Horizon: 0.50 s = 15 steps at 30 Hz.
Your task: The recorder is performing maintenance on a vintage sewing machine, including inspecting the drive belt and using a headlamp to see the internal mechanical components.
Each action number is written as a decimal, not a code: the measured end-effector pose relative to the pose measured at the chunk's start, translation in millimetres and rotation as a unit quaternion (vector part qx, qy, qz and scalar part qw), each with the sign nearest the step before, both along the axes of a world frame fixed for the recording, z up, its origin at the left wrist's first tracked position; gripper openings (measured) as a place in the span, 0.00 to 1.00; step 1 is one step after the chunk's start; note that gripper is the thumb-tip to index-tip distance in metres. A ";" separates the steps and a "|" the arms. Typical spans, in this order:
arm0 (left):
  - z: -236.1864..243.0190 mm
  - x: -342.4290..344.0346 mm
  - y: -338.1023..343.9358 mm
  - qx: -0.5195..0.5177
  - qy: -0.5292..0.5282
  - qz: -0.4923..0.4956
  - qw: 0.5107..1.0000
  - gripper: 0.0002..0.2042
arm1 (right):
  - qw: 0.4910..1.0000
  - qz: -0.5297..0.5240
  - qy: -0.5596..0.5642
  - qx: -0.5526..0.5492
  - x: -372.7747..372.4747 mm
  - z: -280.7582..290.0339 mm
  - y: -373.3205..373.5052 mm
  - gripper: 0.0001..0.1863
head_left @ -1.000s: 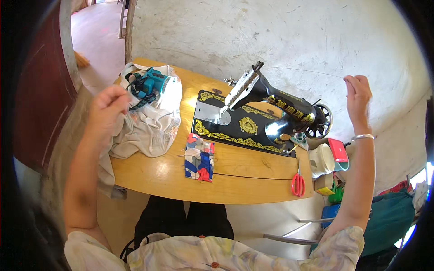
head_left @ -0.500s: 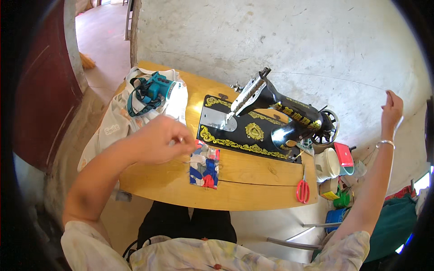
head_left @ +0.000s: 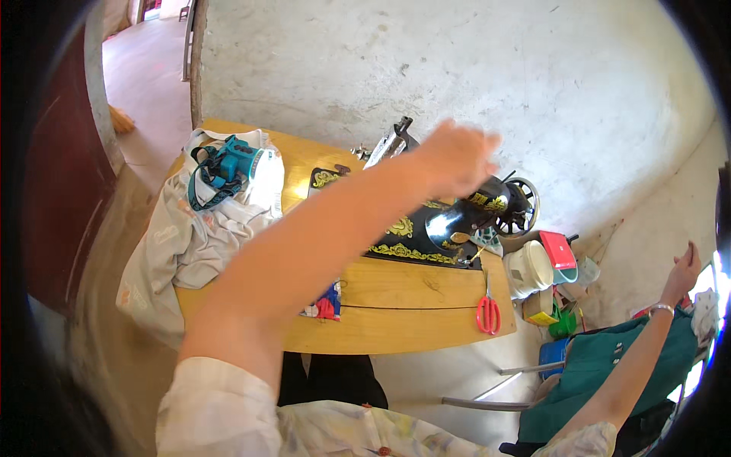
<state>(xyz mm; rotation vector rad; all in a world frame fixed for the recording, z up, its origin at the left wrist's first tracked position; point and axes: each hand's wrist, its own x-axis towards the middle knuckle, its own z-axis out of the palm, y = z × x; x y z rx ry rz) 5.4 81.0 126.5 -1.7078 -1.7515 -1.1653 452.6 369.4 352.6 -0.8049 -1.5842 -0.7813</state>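
Over the black sewing machine (head_left: pixel 464 236) with gold ornament reaches my left hand (head_left: pixel 457 156), blurred, its fingers smeared, its forearm hiding the needle area. My right hand (head_left: pixel 683 266) is out at the right, beyond the table, fingertips pinched on something too small to make out. On the wooden table (head_left: pixel 411 324) lie red-handled scissors (head_left: pixel 489 311) and a camouflage-patterned cloth piece (head_left: pixel 326 303), mostly hidden by my forearm. A pale garment (head_left: pixel 186 251) on the left carries a teal strapped device, apparently a headlamp (head_left: pixel 232 164).
A white bucket (head_left: pixel 525 270), a red lidded box (head_left: pixel 556 247), other containers and a green bin-like item (head_left: pixel 563 324) stand right of the table. A metal-framed chair (head_left: pixel 480 404) with teal cloth (head_left: pixel 601 365) is at the lower right. A doorway and maroon door (head_left: pixel 65 190) are left.
My left hand has swept right and up across the machine. My right hand has moved right and down; a thread ran from it to the machine in the earlier frames.
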 end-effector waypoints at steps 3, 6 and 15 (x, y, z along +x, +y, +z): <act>-15.9 54.6 1.1 -0.053 -0.072 -0.128 0.988 0.13 | 0.997 0.047 0.057 0.007 49.7 -1.7 8.6 0.16; -39.3 109.9 -38.3 -0.049 -0.274 -0.285 0.917 0.10 | 0.996 -0.008 0.060 -0.064 70.5 -18.8 6.6 0.16; -114.6 32.1 -192.6 -0.564 -0.274 -0.366 0.687 0.14 | 0.916 0.212 0.217 -0.265 5.5 -122.4 21.6 0.14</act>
